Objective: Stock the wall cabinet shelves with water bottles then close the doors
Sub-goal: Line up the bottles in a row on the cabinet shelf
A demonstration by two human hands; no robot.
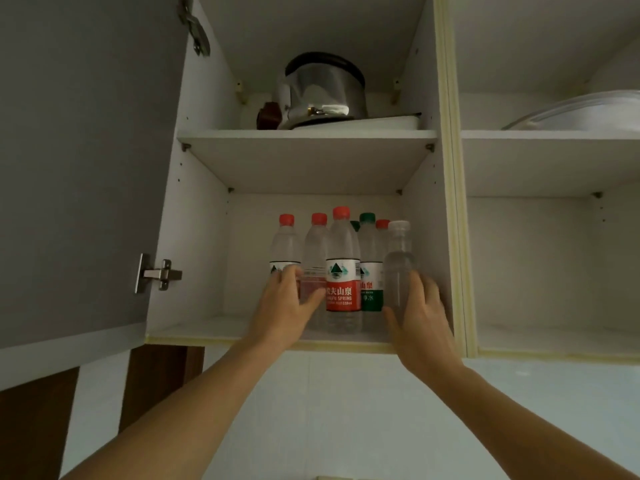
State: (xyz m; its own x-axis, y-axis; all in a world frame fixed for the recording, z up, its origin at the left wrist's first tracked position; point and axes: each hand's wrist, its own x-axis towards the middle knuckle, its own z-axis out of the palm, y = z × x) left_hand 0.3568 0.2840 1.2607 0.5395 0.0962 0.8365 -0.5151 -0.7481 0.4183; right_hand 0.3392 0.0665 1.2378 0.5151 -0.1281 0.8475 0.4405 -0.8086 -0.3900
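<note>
We have both arms up in the open wall cabinet, working on the lower shelf (221,329), where a cluster of water bottles stands upright and close together. Our left hand (282,306) curls its fingers (289,273) round a red-capped bottle with a faded label (313,268), thumb across its front. Our right hand (420,311) wraps the clear-capped bottle (398,268) at the right end of the group, fingers behind it and thumb low on its near side.

We judge these bottles full, so moderately heavy, with thin walls that give under a hard squeeze and smooth plastic that could slip. The mid-body, at or just under the label, looks like the best hold; the neck is stiffer but offers less control. The red-labelled bottle (343,271) and green-labelled one (370,268) stand between our hands, near enough to topple if nudged.

The grey door (79,168) hangs open at left. A steel pot (325,88) sits on the shelf above.
</note>
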